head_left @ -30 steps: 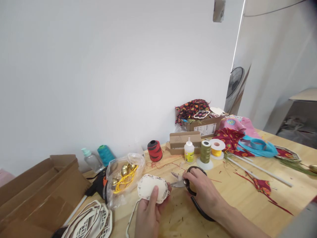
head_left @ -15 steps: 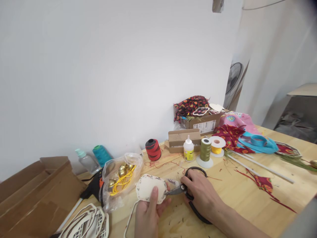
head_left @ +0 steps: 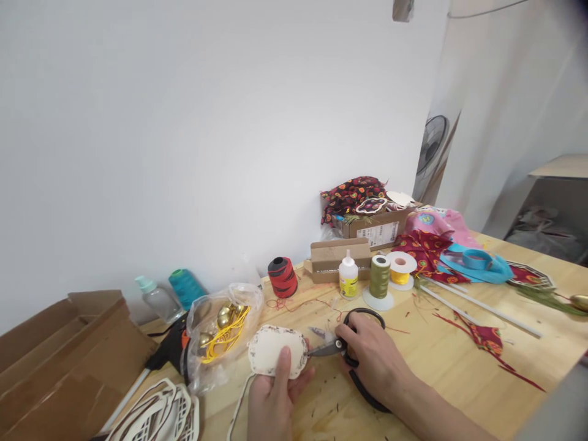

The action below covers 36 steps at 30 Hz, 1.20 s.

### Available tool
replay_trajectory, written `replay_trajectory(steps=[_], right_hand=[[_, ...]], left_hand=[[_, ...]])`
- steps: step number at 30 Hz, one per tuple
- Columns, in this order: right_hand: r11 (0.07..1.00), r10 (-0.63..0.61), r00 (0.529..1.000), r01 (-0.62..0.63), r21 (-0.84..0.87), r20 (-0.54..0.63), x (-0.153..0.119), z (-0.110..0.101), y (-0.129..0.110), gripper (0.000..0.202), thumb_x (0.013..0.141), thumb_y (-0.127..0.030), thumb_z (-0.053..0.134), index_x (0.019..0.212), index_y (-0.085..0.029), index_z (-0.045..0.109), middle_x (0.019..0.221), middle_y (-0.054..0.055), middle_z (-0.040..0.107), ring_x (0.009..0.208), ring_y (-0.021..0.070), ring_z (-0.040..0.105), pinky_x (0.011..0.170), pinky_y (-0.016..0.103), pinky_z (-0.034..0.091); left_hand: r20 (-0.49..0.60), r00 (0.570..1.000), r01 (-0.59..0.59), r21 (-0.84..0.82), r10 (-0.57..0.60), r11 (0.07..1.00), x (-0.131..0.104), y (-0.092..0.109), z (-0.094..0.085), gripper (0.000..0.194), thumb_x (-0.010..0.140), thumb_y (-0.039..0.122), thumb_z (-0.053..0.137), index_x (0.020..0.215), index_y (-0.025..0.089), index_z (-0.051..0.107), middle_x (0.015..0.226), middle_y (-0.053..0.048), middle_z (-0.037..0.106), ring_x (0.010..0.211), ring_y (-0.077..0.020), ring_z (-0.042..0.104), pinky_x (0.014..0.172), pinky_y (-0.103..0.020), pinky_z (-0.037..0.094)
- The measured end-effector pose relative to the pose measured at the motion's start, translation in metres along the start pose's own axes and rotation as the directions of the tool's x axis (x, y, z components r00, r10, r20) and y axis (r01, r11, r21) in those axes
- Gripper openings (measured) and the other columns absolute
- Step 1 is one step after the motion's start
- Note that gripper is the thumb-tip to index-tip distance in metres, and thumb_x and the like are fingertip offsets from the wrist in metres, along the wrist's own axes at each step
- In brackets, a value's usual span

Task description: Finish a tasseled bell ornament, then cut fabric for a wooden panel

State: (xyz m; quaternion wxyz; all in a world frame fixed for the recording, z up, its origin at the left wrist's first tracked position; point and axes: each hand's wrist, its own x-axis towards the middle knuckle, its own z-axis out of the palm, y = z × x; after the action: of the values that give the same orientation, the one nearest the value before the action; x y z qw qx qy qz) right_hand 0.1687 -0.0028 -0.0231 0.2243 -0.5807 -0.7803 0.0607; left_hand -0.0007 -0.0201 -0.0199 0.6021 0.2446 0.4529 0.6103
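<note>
My left hand (head_left: 278, 392) grips a white scalloped plaque (head_left: 274, 346) with dark, ragged bits along its rim, the thumb pressed on its flat face. In my right hand (head_left: 370, 349) is a pair of scissors (head_left: 327, 350) with black handles. Their blades point left, the tips at the right edge of the plaque; whether they touch it I cannot tell. A thin pale frame edge (head_left: 241, 405) shows below my left hand. A small patterned scrap (head_left: 318, 332) lies just behind the blades.
Behind my hands stand a red thread cone (head_left: 282, 277), a glue bottle (head_left: 348, 275) and a green thread spool (head_left: 380, 277). At left are a cardboard box (head_left: 64, 361), a bag of golden bells (head_left: 225, 318) and white lattice frames (head_left: 158, 413). White rods (head_left: 482, 306) lie at right.
The camera view has shifted slightly. My left hand and the plaque sit a little lower and farther left. The scissors keep nearly the same place by the plaque's right edge.
</note>
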Motion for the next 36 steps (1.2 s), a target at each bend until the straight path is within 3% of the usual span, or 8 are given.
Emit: replay_trajectory(steps=[3, 15, 23, 27, 32, 36], right_hand=[[1.0, 0.007, 1.0, -0.006, 0.012, -0.007, 0.0, 0.001, 0.0, 0.026, 0.057, -0.007, 0.052, 0.077, -0.021, 0.056, 0.078, 0.002, 0.049, 0.07, 0.0157, 0.043, 0.057, 0.024, 0.029], [1.0, -0.023, 1.0, 0.023, -0.003, -0.02, -0.001, 0.001, -0.001, 0.02, 0.06, -0.01, 0.054, 0.076, -0.021, 0.057, 0.077, 0.002, 0.049, 0.071, 0.0164, 0.043, 0.059, 0.025, 0.029], [1.0, -0.014, 1.0, 0.014, 0.008, -0.017, -0.001, 0.004, 0.0, 0.021, 0.057, -0.011, 0.053, 0.075, -0.021, 0.057, 0.077, 0.003, 0.05, 0.071, 0.0176, 0.044, 0.059, 0.026, 0.029], [1.0, 0.016, 1.0, -0.015, 0.025, -0.016, 0.0, 0.003, 0.001, 0.023, 0.055, -0.008, 0.053, 0.074, -0.021, 0.057, 0.076, 0.002, 0.051, 0.069, 0.017, 0.045, 0.056, 0.024, 0.029], [0.991, 0.135, 0.987, -0.132, 0.036, -0.083, 0.0, -0.001, 0.009, 0.018, 0.06, -0.01, 0.051, 0.074, -0.019, 0.057, 0.071, 0.003, 0.049, 0.062, 0.0154, 0.045, 0.054, 0.024, 0.029], [0.999, 0.021, 0.996, -0.016, 0.047, -0.09, -0.003, -0.001, 0.006, 0.022, 0.056, -0.008, 0.052, 0.074, -0.021, 0.058, 0.073, 0.002, 0.05, 0.067, 0.0163, 0.044, 0.056, 0.024, 0.03]], left_hand=[[-0.006, 1.0, 0.006, -0.007, -0.006, 1.0, 0.0, 0.001, 0.001, 0.029, 0.065, 0.03, 0.068, 0.091, 0.017, 0.064, 0.088, -0.003, 0.07, 0.082, -0.0195, 0.064, 0.065, -0.028, 0.055], [-0.045, 0.999, -0.005, -0.009, 0.005, 1.0, 0.001, 0.0, -0.001, 0.026, 0.056, 0.032, 0.074, 0.073, 0.014, 0.068, 0.081, -0.003, 0.071, 0.073, -0.0191, 0.065, 0.065, -0.029, 0.056], [-0.057, 0.998, -0.014, -0.004, 0.014, 1.0, 0.004, -0.001, -0.003, 0.032, 0.055, 0.034, 0.074, 0.079, 0.013, 0.067, 0.083, -0.006, 0.072, 0.073, -0.0202, 0.066, 0.063, -0.028, 0.057], [-0.032, 0.999, -0.021, 0.011, 0.022, 1.0, 0.001, 0.001, 0.0, 0.036, 0.059, 0.034, 0.072, 0.088, 0.014, 0.065, 0.089, -0.007, 0.071, 0.08, -0.0218, 0.066, 0.066, -0.029, 0.057], [-0.052, 0.998, 0.037, 0.022, -0.036, 0.999, -0.002, 0.004, -0.004, 0.036, 0.056, 0.034, 0.074, 0.084, 0.012, 0.065, 0.084, -0.008, 0.072, 0.078, -0.0233, 0.066, 0.065, -0.031, 0.057], [-0.046, 0.999, 0.025, -0.041, -0.026, 0.999, 0.0, 0.001, -0.006, 0.03, 0.059, 0.028, 0.073, 0.083, 0.014, 0.064, 0.087, -0.008, 0.071, 0.078, -0.0232, 0.067, 0.064, -0.031, 0.057]])
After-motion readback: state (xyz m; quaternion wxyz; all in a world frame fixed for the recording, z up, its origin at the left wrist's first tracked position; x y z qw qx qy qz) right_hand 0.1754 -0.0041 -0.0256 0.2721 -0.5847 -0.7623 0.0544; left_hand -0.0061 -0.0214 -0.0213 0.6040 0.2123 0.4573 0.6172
